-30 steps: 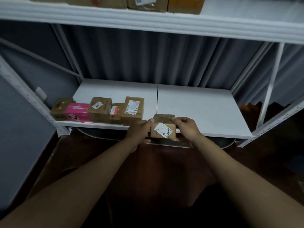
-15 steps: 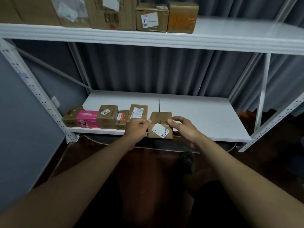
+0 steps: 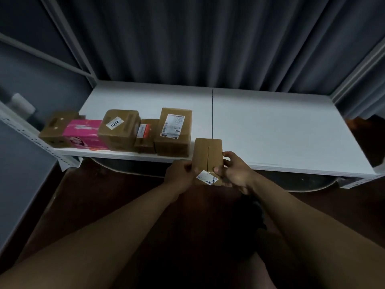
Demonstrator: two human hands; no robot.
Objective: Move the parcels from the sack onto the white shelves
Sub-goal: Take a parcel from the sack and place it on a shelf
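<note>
My left hand (image 3: 180, 176) and right hand (image 3: 234, 174) grip a small brown parcel (image 3: 207, 157) from either side, thumbs on top, its near end overhanging the front edge of the white shelf (image 3: 270, 126). Along the shelf's front-left edge stand five more parcels: a labelled box (image 3: 174, 132), a smaller one (image 3: 145, 136), a box marked 2001 (image 3: 118, 130), a pink box (image 3: 84, 134) and a corner carton (image 3: 56, 130). A grey curtain (image 3: 208, 42) hangs behind.

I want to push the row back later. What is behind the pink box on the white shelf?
Behind the pink cardboard box lies bare white shelf board, running back to the grey pleated curtain. The strip directly against the box's rear face is hidden by the box itself.
</note>
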